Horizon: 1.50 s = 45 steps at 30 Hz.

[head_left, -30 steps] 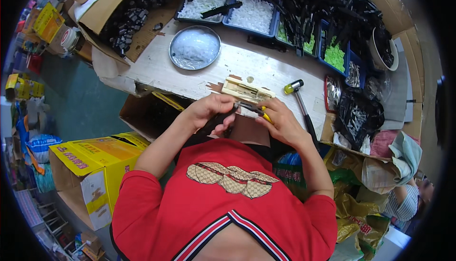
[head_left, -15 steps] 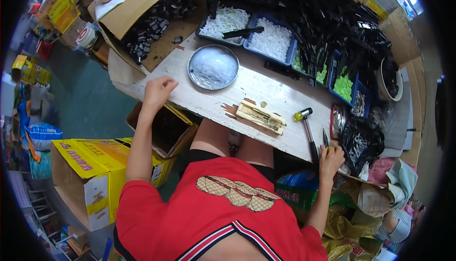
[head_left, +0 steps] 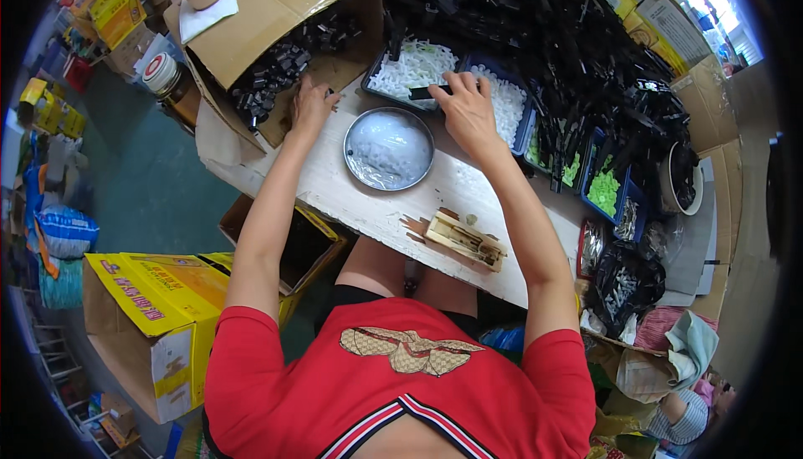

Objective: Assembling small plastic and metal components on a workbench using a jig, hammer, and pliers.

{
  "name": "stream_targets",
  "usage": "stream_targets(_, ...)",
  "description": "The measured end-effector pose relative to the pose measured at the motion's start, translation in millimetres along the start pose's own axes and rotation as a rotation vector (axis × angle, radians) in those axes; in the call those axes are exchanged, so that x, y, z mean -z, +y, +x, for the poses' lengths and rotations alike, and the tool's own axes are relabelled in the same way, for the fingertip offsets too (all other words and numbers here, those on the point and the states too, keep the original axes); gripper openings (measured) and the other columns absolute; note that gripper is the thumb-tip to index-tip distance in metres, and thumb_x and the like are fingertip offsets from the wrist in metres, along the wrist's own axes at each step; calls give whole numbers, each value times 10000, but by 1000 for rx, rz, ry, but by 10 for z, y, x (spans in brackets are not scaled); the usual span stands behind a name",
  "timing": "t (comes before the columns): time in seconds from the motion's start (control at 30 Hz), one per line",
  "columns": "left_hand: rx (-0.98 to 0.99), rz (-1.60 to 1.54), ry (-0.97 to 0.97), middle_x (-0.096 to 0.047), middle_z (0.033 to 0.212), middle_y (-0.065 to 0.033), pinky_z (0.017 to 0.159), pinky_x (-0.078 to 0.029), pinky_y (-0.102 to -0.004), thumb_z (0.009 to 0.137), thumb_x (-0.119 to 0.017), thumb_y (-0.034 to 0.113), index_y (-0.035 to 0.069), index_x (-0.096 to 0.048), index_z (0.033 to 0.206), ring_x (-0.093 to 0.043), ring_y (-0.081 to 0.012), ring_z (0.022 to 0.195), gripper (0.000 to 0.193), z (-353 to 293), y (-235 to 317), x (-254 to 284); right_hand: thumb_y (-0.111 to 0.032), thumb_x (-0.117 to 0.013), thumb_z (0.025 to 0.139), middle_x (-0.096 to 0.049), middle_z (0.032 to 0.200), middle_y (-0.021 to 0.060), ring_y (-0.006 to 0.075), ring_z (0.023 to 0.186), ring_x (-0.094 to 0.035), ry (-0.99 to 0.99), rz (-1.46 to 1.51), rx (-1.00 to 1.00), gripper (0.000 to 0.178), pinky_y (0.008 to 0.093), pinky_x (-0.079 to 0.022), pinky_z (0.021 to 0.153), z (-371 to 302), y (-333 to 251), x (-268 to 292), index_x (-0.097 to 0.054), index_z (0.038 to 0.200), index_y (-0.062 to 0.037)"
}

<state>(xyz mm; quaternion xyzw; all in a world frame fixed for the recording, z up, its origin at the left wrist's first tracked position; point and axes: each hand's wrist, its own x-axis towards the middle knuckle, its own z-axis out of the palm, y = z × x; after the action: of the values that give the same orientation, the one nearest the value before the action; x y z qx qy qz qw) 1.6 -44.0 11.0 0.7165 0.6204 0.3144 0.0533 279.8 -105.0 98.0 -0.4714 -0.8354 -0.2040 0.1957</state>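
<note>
My right hand [head_left: 470,116] is closed on a black plastic strip [head_left: 421,92] above the trays of small white parts. At the mouth of the cardboard box, my left hand [head_left: 313,111] has its fingers bent around a small black part [head_left: 330,93] at their tips. Between my hands sits a round metal dish [head_left: 388,185] with clear, wet-looking contents. Closer to me lies a cream-coloured slotted block [head_left: 465,240] with a long groove. My right forearm covers the bench where the mallet lay.
The cardboard box [head_left: 251,7] holds several small black parts. Behind the trays of white parts [head_left: 414,68] rises a heap of black strips [head_left: 519,16]. To the right are green parts [head_left: 602,191] in a blue tray and a black bag [head_left: 623,288]. A yellow carton [head_left: 159,288] stands left.
My right hand has left the tools at the right and reached across to the black strip. My left hand has moved forward to the loose black part by the box. The view has shifted slightly.
</note>
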Motion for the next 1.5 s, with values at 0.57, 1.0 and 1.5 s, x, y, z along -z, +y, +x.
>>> stream_targets(0.57, -23, 67, 119, -564, 910, -138, 768, -422, -380, 709, -642, 105, 47, -630, 974, -517, -303, 862, 272, -796, 25, 451, -13, -556, 658, -514, 1082, 55, 239, 994, -463, -356, 268, -276, 451, 390, -309, 853, -1796, -678, 1020, -547, 1098, -110)
stream_targets(1.0, 252, -988, -415, -555, 697, 27, 513, -365, -196, 860, -549, 196, 40, -634, 964, -453, -39, 586, 205, -1184, 1194, 795, -226, -523, 825, -363, 1356, 36, 180, 1211, -358, -328, 186, -230, 448, 470, -183, 992, -1873, -1025, 706, -433, 1244, -95)
stream_targets(1.5, -56, -444, -727, -598, 621, -69, 526, -447, -292, 808, -596, 134, 0, -634, 817, -558, -161, 538, 140, -1518, 1871, 190, -166, -441, 908, -582, 1026, 81, 225, 969, -508, 85, 899, -669, 217, 309, -366, 853, -1942, -834, 753, -570, 1008, -23)
